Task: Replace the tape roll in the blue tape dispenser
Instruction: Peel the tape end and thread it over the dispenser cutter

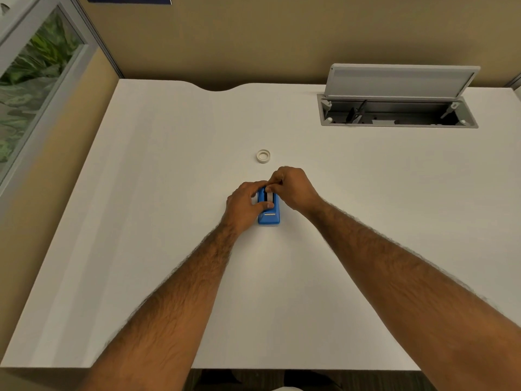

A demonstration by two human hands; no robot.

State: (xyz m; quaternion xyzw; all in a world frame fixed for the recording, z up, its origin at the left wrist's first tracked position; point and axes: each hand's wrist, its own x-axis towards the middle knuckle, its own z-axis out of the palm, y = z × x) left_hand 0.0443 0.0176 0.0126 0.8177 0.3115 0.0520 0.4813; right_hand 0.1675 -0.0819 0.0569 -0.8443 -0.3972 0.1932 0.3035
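The blue tape dispenser (269, 217) lies flat on my white desk (141, 221), near the middle, a bit closer to the front edge than the back. It is small, with rounded corners, and its long side points from front to back. A little silver cutter bar sits near its front end. White tape shows in the slot on top. A small white tape roll (263, 156) lies flat on the desk just behind it, toward the back edge, not touching it.
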